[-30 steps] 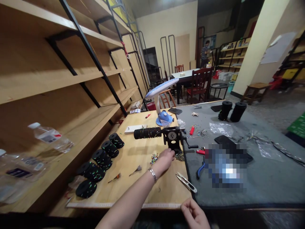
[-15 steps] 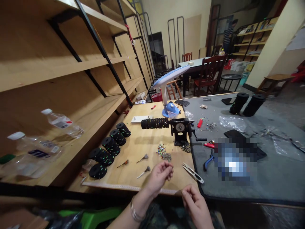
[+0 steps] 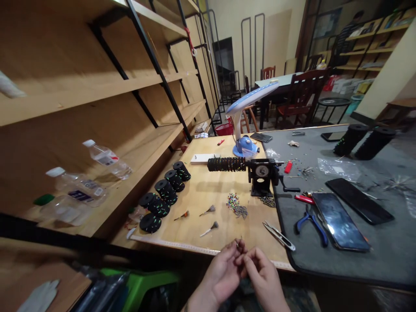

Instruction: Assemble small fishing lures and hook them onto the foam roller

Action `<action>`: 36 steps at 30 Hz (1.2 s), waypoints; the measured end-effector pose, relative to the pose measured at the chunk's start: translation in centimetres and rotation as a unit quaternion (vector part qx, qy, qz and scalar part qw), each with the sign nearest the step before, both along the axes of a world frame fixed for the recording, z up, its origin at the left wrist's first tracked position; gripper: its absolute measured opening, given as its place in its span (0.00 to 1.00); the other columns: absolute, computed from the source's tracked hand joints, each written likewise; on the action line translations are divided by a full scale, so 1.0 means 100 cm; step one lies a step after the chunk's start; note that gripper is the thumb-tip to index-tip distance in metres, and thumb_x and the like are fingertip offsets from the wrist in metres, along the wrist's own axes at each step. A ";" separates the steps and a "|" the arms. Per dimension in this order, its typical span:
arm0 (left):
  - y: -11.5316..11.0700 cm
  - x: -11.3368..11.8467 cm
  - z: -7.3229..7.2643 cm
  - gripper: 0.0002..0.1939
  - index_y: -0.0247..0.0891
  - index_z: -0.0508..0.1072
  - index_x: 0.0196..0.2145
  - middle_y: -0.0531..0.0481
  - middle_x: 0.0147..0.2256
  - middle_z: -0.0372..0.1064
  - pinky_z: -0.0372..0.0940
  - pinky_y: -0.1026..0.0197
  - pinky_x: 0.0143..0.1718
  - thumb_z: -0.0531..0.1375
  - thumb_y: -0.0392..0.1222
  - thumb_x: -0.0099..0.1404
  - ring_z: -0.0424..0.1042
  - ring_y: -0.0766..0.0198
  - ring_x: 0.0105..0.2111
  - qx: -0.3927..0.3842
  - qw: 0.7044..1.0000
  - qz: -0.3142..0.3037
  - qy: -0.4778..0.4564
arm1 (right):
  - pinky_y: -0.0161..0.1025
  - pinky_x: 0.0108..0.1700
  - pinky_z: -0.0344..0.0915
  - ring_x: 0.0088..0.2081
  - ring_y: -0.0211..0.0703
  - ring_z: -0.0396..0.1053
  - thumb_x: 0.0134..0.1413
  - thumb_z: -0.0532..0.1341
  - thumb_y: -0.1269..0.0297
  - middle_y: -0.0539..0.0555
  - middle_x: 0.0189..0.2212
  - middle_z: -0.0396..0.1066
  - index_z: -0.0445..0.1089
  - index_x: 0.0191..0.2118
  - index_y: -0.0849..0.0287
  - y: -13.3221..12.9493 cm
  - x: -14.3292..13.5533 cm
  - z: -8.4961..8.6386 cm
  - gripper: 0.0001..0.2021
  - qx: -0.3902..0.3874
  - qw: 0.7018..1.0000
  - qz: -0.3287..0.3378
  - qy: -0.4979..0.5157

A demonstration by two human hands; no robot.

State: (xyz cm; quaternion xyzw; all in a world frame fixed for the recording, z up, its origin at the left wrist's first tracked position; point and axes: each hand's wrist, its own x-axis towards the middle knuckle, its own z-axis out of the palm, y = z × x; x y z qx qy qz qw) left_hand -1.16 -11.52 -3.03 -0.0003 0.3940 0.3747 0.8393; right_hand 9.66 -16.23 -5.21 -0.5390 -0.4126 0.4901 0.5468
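Note:
At the table's front edge my left hand (image 3: 223,269) is closed, its thumb and fingers pinched around something too small to name. My right hand (image 3: 262,274) meets it there, also pinching, and its fingertips hide whatever is between them. Just beyond lie a pile of coloured beads (image 3: 232,202) and a heap of small grey metal pieces (image 3: 241,212). To the right rest thread snips (image 3: 278,236). A black hand-cranked winder (image 3: 261,175) carries a dark wound roll (image 3: 226,164). Small brush-like bundles lie to the left, one being a white-handled bundle (image 3: 209,229).
Several black foam rolls (image 3: 166,192) line the table's left side. A blue lamp (image 3: 244,145) stands behind the winder. On the grey mat are blue pliers (image 3: 311,226), a phone (image 3: 340,222) and a black case (image 3: 359,201). Shelves with plastic bottles (image 3: 76,190) flank the left.
My left hand has come back from near the beads to the table edge and now meets my right hand. The camera view has turned slightly left.

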 end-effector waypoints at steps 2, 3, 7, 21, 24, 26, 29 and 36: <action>0.001 0.000 0.001 0.03 0.33 0.74 0.30 0.50 0.29 0.73 0.66 0.68 0.28 0.63 0.31 0.62 0.69 0.72 0.23 -0.007 1.000 0.013 -0.010 | 0.35 0.27 0.63 0.23 0.41 0.67 0.54 0.58 0.44 0.51 0.21 0.71 0.68 0.26 0.58 0.001 -0.002 0.000 0.21 0.002 1.000 -0.003 -0.014; 0.001 0.000 0.000 0.03 0.32 0.74 0.30 0.50 0.29 0.73 0.66 0.69 0.28 0.63 0.31 0.62 0.69 0.72 0.23 -0.009 1.000 0.016 -0.016 | 0.35 0.27 0.62 0.23 0.41 0.67 0.54 0.58 0.45 0.52 0.21 0.71 0.68 0.26 0.58 0.002 -0.003 -0.001 0.20 0.004 1.000 -0.005 -0.019; 0.002 0.000 -0.001 0.04 0.31 0.74 0.31 0.49 0.29 0.74 0.67 0.69 0.28 0.61 0.30 0.64 0.68 0.73 0.22 -0.022 0.998 0.036 -0.037 | 0.34 0.27 0.62 0.23 0.40 0.66 0.56 0.57 0.47 0.52 0.23 0.72 0.67 0.26 0.58 0.004 -0.004 -0.002 0.19 0.016 0.999 -0.004 -0.031; 0.000 -0.001 0.001 0.05 0.27 0.75 0.31 0.47 0.28 0.75 0.68 0.68 0.27 0.60 0.28 0.64 0.69 0.72 0.21 -0.027 0.997 0.067 -0.026 | 0.35 0.30 0.65 0.26 0.42 0.69 0.57 0.57 0.48 0.51 0.23 0.71 0.67 0.27 0.58 0.005 -0.006 0.000 0.18 0.022 0.999 0.015 -0.034; -0.001 0.000 0.001 0.05 0.27 0.75 0.30 0.46 0.28 0.75 0.68 0.68 0.28 0.60 0.27 0.64 0.71 0.70 0.24 -0.027 0.997 0.072 -0.016 | 0.35 0.30 0.65 0.25 0.42 0.68 0.56 0.57 0.48 0.51 0.23 0.70 0.67 0.27 0.58 0.006 -0.006 0.000 0.18 0.020 0.999 0.014 -0.032; -0.002 0.000 0.001 0.03 0.27 0.75 0.30 0.46 0.28 0.75 0.68 0.68 0.29 0.62 0.27 0.62 0.72 0.70 0.24 -0.024 0.997 0.070 -0.015 | 0.35 0.30 0.65 0.26 0.42 0.68 0.56 0.58 0.47 0.51 0.23 0.70 0.67 0.27 0.58 0.005 -0.006 0.002 0.19 0.018 0.999 0.010 -0.027; -0.002 0.000 0.000 0.01 0.28 0.75 0.30 0.47 0.29 0.75 0.68 0.67 0.29 0.64 0.28 0.60 0.71 0.70 0.23 -0.020 0.998 0.064 -0.020 | 0.36 0.31 0.65 0.27 0.43 0.69 0.55 0.58 0.45 0.52 0.23 0.70 0.67 0.26 0.58 0.005 -0.006 0.004 0.20 0.015 1.000 0.010 -0.020; -0.001 0.000 0.003 0.04 0.27 0.75 0.31 0.48 0.28 0.75 0.67 0.68 0.27 0.61 0.28 0.64 0.67 0.73 0.20 -0.029 0.997 0.066 -0.029 | 0.37 0.33 0.65 0.28 0.44 0.70 0.55 0.58 0.45 0.53 0.24 0.72 0.67 0.26 0.58 0.006 -0.006 0.005 0.20 0.015 1.000 0.010 -0.018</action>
